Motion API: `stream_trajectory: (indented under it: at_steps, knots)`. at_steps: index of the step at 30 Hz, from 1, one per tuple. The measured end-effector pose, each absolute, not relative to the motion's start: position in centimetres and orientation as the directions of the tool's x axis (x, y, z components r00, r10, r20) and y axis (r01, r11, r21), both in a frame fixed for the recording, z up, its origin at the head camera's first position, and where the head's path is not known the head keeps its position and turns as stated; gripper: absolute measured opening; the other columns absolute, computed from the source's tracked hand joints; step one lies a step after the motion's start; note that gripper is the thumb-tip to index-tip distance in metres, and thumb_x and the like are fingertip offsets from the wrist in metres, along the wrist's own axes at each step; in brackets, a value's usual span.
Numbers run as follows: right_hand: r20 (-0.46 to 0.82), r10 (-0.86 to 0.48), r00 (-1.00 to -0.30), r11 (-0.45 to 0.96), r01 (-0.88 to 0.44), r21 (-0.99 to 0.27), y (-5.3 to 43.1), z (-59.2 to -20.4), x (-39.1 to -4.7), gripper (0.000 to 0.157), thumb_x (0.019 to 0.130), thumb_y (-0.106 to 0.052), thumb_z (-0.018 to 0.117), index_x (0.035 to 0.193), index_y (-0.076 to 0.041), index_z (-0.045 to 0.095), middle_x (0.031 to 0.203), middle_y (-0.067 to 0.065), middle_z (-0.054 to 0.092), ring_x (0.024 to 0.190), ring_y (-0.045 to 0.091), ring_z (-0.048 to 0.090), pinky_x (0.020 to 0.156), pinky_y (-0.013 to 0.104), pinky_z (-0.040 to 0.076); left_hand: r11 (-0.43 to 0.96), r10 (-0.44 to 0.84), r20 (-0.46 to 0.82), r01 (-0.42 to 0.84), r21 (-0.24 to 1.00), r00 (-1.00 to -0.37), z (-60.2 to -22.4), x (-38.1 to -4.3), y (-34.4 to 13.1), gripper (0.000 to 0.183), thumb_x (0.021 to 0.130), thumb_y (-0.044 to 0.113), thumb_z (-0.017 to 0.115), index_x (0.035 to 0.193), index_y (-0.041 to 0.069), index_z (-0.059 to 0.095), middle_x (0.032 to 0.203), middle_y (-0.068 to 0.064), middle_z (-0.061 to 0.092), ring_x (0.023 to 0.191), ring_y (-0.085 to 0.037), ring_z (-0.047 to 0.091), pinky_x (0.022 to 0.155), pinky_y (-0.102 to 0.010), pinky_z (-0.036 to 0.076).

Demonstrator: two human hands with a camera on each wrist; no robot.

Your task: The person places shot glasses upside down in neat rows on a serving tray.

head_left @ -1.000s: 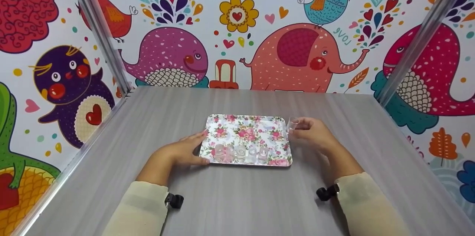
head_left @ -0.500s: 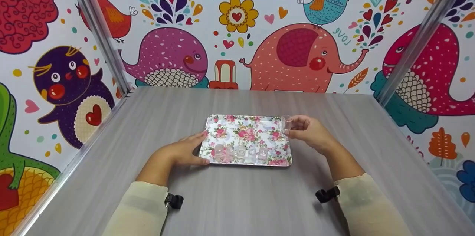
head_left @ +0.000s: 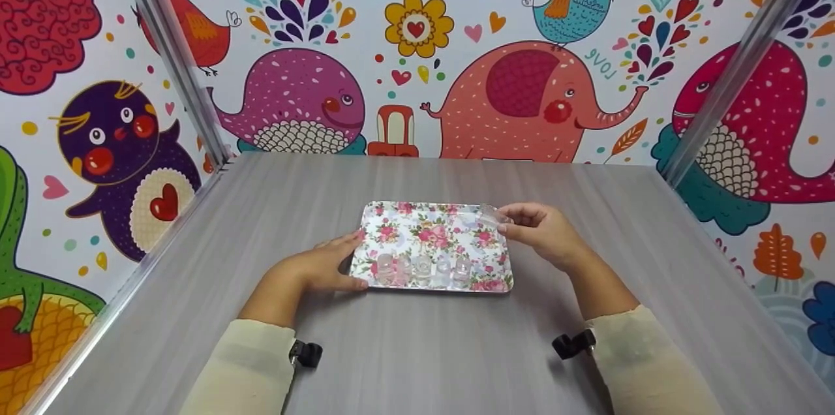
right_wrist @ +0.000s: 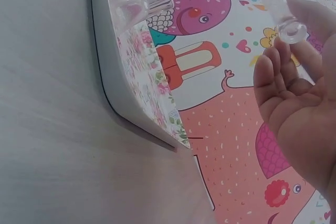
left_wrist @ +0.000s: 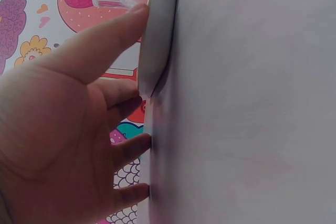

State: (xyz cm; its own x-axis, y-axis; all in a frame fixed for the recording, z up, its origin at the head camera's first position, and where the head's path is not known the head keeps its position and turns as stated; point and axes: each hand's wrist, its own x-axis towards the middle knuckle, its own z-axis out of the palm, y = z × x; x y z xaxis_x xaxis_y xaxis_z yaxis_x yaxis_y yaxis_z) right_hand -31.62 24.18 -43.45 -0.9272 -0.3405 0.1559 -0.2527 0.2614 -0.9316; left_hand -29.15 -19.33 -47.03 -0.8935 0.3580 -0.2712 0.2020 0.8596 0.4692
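A floral tray [head_left: 427,216] lies on the table with several small clear glasses [head_left: 424,268] in a row along its near side. My left hand [head_left: 326,265] rests against the tray's left end, thumb at the near corner and fingers along the side. In the left wrist view the thumb [left_wrist: 121,27] lies at the rim, its fingers fairly straight. My right hand [head_left: 545,232] pinches another small clear glass [head_left: 494,214] between thumb and fingers, tilted above the tray's far right corner. The right wrist view shows that glass [right_wrist: 283,14] clear of the tray, its thick round end towards the camera.
The grey wood-grain table [head_left: 417,356] runs back to a wall [head_left: 404,82] printed with cartoon animals. Metal posts [head_left: 176,56] stand at the back corners. A black camera mount [head_left: 574,343] sits at the right wrist, another [head_left: 306,353] at the left.
My right hand has brought the glass leftward from beside the tray's right edge to over its far right corner, tilting it further. The left hand, tray and row of glasses stay in place.
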Motion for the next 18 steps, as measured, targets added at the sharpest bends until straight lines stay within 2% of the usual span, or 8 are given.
stream_trajectory:
  at_steps: [7,13,18]
  knots:
    - [0.18,-0.305,-0.935,0.275,-0.268,-0.923,24.06,-43.54,-31.69,0.032,0.096,-0.025,0.083,0.122,-0.007,0.078,0.102,0.007,0.076,0.088,0.018,0.069,0.08,0.025,0.063,0.86,0.357,-0.271,0.202,0.469,-0.894,-47.06,-29.19,-19.35,0.108,0.09,0.055,0.081,0.173,0.016,0.022,0.182,-0.006,0.019,0.167,-0.043,0.017,0.132,-0.067,0.02]
    - [0.21,-0.28,-0.937,0.262,-0.285,-0.922,23.91,-43.8,-31.85,0.028,0.095,-0.02,0.083,0.12,-0.006,0.079,0.097,0.003,0.071,0.084,0.013,0.063,0.075,0.021,0.06,0.854,0.366,-0.267,0.208,0.476,-0.891,-46.9,-29.16,-19.36,0.108,0.09,0.054,0.081,0.172,0.015,0.023,0.182,-0.006,0.02,0.167,-0.043,0.017,0.133,-0.067,0.019]
    - [0.213,-0.279,-0.936,0.245,-0.284,-0.927,23.82,-43.77,-31.82,0.03,0.094,-0.016,0.084,0.122,-0.006,0.078,0.099,0.001,0.072,0.085,0.013,0.064,0.077,0.022,0.062,0.853,0.369,-0.267,0.21,0.477,-0.891,-46.79,-29.13,-19.35,0.108,0.09,0.054,0.081,0.172,0.014,0.024,0.181,-0.006,0.02,0.167,-0.043,0.017,0.133,-0.067,0.019]
